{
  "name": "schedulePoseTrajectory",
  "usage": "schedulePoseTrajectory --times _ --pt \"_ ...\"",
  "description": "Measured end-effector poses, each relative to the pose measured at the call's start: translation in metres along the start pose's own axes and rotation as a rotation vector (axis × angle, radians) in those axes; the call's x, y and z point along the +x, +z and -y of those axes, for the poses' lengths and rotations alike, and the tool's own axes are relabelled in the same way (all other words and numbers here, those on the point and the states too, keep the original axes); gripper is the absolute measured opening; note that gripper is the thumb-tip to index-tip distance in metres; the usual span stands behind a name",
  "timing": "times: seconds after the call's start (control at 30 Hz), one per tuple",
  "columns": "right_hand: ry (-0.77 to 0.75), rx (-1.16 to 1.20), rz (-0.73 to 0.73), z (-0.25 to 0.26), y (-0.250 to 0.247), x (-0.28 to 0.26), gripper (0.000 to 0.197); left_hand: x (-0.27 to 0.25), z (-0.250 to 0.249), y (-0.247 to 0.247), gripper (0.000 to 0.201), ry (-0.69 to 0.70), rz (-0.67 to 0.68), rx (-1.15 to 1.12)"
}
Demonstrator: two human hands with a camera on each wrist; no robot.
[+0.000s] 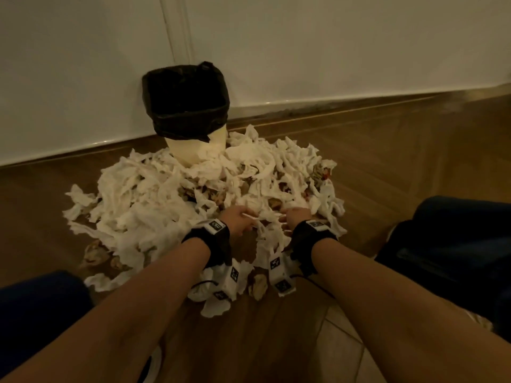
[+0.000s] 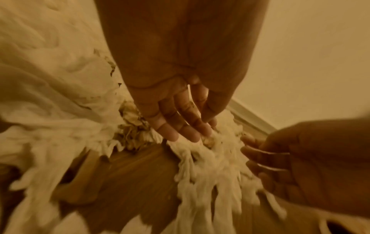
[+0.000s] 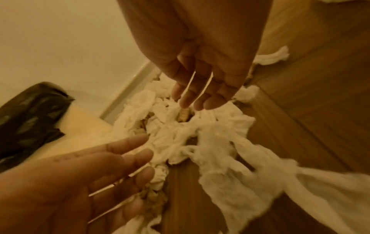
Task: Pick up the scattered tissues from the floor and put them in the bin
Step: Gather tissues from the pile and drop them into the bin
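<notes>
A big heap of crumpled white tissues (image 1: 171, 194) covers the wooden floor in front of a cream bin (image 1: 193, 150) lined with a black bag (image 1: 185, 100), which stands against the wall. Both hands reach into the near edge of the heap, palms facing each other. My left hand (image 1: 240, 219) has straight fingers (image 2: 180, 128) touching the tissues (image 2: 210, 158). My right hand (image 1: 293, 217) is also spread, its fingertips (image 3: 198, 101) just above a clump of tissues (image 3: 180, 126). Neither hand holds anything.
White wall and skirting board (image 1: 331, 103) run behind the bin. Some brownish stained scraps (image 1: 96, 255) lie among the tissues. My knees in dark trousers (image 1: 456, 244) flank the heap. A strip of bare wooden floor (image 1: 249, 341) lies between my forearms.
</notes>
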State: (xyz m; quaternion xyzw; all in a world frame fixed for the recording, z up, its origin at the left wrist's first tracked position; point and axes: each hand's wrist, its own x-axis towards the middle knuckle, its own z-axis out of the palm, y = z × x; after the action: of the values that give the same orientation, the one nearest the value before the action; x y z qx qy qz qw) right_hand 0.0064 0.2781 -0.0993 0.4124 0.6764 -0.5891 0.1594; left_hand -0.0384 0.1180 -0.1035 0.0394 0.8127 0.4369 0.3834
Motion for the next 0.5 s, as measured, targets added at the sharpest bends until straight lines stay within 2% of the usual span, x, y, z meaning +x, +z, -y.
schedulePoseTrajectory --times 0.13,0.17,0.23,0.3,0.4,0.5 --pt "0.118 -0.048 -0.116 -0.029 -0.001 -0.013 0.04 -0.006 0.018 0.023 0.019 0.097 0.05 0.34" --pt "0.115 -0.142 -0.128 -0.036 0.002 -0.019 0.039 -0.007 0.021 0.027 0.018 0.103 0.063 0.415" --pt "0.149 -0.084 -0.132 -0.046 0.006 -0.03 0.037 -0.008 0.025 0.029 0.017 0.106 0.106 0.518" --pt "0.189 -0.157 -0.111 -0.06 0.011 -0.041 0.041 -0.009 0.027 0.028 0.021 0.113 0.182 0.627" --pt "0.281 -0.102 -0.119 -0.082 0.024 -0.046 0.065 -0.013 0.031 0.028 0.032 0.124 0.284 0.822" --pt "0.365 -0.136 -0.102 -0.092 0.042 -0.057 0.079 -0.017 0.041 0.031 0.046 0.11 0.37 0.983"
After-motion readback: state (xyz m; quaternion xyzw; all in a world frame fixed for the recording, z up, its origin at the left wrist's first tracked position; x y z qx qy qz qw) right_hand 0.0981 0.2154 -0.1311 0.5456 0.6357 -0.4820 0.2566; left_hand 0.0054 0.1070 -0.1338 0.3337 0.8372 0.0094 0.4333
